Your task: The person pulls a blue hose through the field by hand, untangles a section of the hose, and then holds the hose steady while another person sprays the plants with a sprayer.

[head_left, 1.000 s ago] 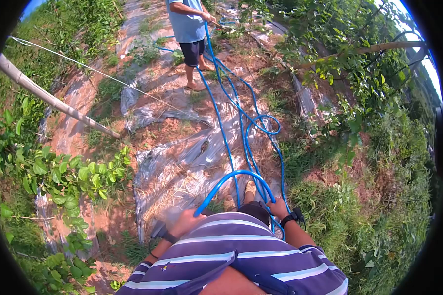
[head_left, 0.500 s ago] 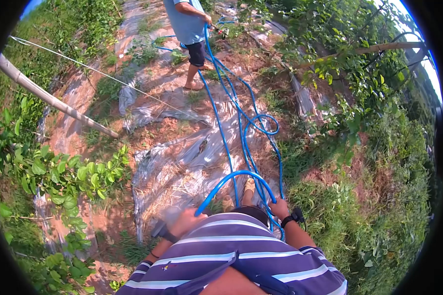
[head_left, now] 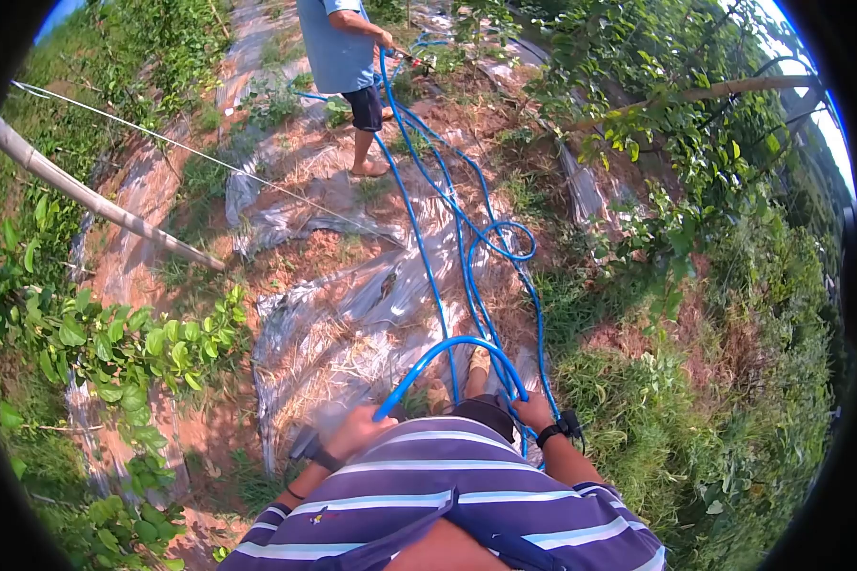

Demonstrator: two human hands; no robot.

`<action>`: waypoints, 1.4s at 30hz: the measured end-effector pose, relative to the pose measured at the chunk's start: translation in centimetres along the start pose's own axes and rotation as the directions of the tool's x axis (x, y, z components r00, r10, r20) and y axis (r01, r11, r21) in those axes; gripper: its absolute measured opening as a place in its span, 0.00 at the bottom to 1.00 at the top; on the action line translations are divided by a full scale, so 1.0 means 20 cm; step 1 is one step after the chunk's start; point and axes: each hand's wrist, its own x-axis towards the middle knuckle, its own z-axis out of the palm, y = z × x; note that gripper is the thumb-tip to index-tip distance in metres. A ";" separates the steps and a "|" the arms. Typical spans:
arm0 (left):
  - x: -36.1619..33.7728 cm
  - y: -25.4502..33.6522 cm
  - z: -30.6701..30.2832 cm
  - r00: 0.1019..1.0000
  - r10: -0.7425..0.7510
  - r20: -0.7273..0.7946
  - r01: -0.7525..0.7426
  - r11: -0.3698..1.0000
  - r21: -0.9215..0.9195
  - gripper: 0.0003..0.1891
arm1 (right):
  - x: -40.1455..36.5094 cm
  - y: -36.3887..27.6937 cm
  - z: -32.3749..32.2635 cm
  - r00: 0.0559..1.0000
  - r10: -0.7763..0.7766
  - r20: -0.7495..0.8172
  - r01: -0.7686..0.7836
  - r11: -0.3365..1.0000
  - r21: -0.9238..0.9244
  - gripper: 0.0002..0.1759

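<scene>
A blue hose [head_left: 459, 341] arches in front of my waist, one end of the arch in each hand. My left hand [head_left: 355, 428] is closed round it at the left, partly blurred. On the other side my right hand [head_left: 535, 411] grips the hose, a dark band on its wrist. From there more lengths of the same hose run forward over the ground, with a loose loop lying midway. Farther ahead a person in a light blue shirt [head_left: 338, 62] stands barelegged, holding a wand-like tool [head_left: 411, 61] joined to hose.
Torn silvery plastic sheeting [head_left: 352, 295] and straw cover the soil path. At the left a bamboo pole [head_left: 105, 205] slants down, with a pale cord [head_left: 190, 146] stretched across. Leafy plants [head_left: 152, 338] and a branch pole [head_left: 705, 93] border the path.
The person ahead has shifted slightly left in view, and their tool shows lower and clearer. My right hand has moved a little left and down, still holding the hose.
</scene>
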 end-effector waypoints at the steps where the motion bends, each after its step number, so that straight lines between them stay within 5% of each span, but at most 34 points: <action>1: 0.00 0.00 -0.01 0.999 -0.030 0.021 0.030 1.000 0.009 0.17 | 0.00 -0.02 0.00 1.000 0.002 0.000 -0.002 1.000 0.003 0.13; 33: -0.03 -0.03 0.00 0.999 -0.014 -0.045 0.014 1.000 -0.011 0.20 | 0.13 -0.05 0.02 0.998 -0.023 0.064 0.026 0.999 -0.038 0.18; 42: -0.02 0.02 -0.01 1.000 -0.014 -0.001 0.014 0.998 -0.067 0.17 | 0.16 0.04 0.08 0.997 -0.072 -0.019 0.070 0.993 -0.094 0.14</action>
